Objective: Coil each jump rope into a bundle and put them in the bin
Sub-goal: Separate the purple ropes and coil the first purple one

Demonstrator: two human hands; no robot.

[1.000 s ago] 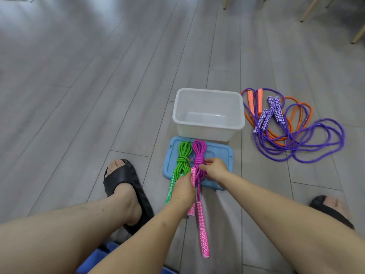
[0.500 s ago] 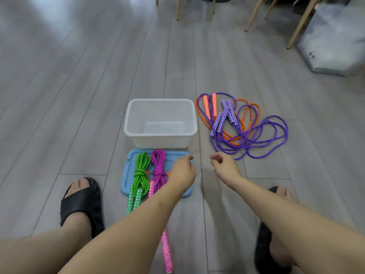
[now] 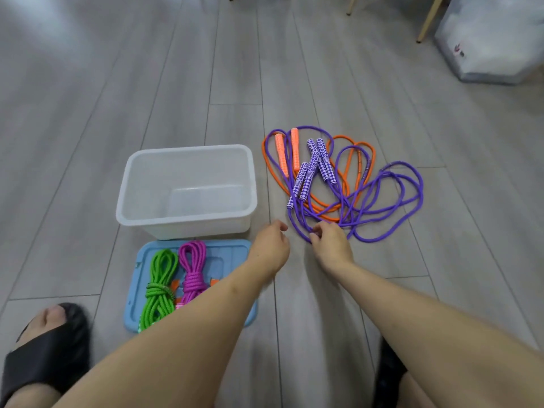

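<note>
A clear white bin (image 3: 188,149) stands open on the grey floor. In front of it lies its blue lid (image 3: 232,251) with a coiled green rope bundle (image 3: 160,278) and a coiled magenta rope bundle (image 3: 192,267) on it. To the right of the bin, a loose purple jump rope (image 3: 407,184) with checkered handles (image 3: 323,163) lies tangled over a loose orange jump rope (image 3: 344,139). My right hand (image 3: 331,245) is at the near loop of the purple rope and pinches it with fingertips and thumb. My left hand (image 3: 270,248) hovers beside it, loosely curled, holding nothing.
My feet in black slippers (image 3: 44,348) are at the bottom left and bottom right. Wooden chair legs (image 3: 426,22) and a pale bag-like object (image 3: 494,39) stand at the far right. Bare floor lies left of the bin.
Both hands left the magenta bundle on the lid and moved right and forward. My right hand has reached the purple rope's near loop; my view shifted toward the loose ropes.
</note>
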